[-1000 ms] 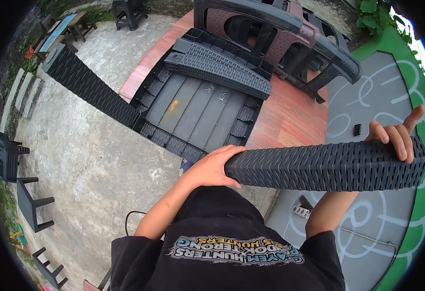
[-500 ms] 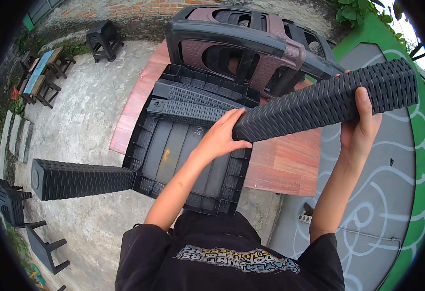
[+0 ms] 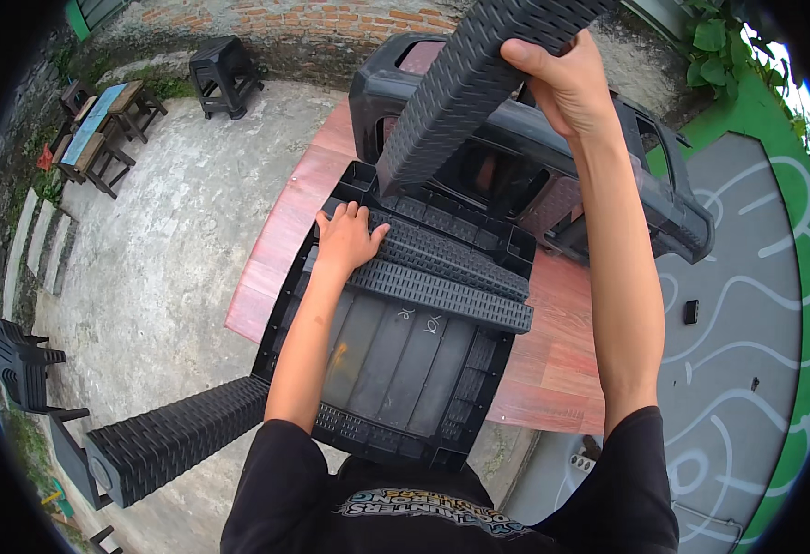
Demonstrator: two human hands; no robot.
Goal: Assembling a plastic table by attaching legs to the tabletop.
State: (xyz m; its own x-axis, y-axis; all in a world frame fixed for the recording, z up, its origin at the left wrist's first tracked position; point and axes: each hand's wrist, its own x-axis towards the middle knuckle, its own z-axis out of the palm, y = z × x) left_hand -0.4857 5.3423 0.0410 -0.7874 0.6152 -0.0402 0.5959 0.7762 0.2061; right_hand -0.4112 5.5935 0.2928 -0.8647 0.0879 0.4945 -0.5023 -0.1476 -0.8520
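A black woven-pattern plastic table leg [image 3: 465, 102] is held up in my right hand [image 3: 567, 83], its upper end running out of view. The leg's lower end is at the far side of an upturned black tabletop [image 3: 386, 360], beside the far-left corner socket [image 3: 359, 175]; whether it touches cannot be told. My left hand [image 3: 350, 238] lies with fingers spread on two loose woven-pattern legs [image 3: 442, 288] inside the tabletop. Another leg [image 3: 183, 439] stands out from the near-left corner.
The tabletop rests on a reddish wood-look table [image 3: 553, 392]. Behind it a dark plastic stool-like piece with purple panels [image 3: 553, 208] lies on its side. A black stool [image 3: 225, 78], wooden benches [image 3: 96, 129] and black chairs [image 3: 22, 365] stand on the concrete at left.
My right hand has swung the leg up and left, tilting it steeply over the tabletop's far side. My left hand has let go of it and moved left onto the loose legs.
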